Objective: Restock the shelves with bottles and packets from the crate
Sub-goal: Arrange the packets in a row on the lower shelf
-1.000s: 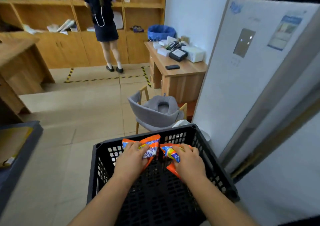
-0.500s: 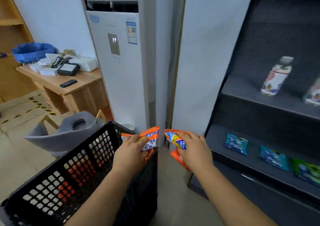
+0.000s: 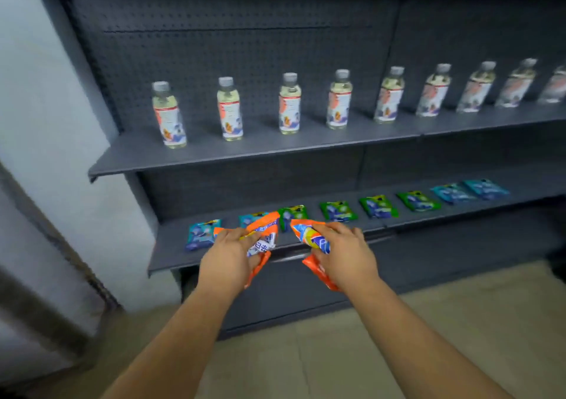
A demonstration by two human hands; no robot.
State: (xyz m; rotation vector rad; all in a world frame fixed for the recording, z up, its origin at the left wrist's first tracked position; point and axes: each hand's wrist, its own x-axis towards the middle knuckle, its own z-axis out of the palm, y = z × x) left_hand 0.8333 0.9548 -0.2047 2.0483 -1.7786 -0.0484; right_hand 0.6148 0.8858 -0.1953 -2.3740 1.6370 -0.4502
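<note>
View swung from crate to dark shelves (image 3: pixel 275 153), left hand (image 3: pixel 228 256) and right hand (image 3: pixel 347 253) each grasping an orange packet (image 3: pixel 265 233), nine bottles (image 3: pixel 289 104) above, labels unreadable, eight packets (image 3: pixel 338 211) on near shelf.

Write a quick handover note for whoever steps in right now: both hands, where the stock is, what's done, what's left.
Left hand grips an orange packet; right hand grips another orange packet. Both are held in front of the lower shelf, not yet set down.
Done: bottles stand in a row on the upper shelf; blue and green packets lie along the lower shelf.
Left: place both orange packets. The crate is out of view.
</note>
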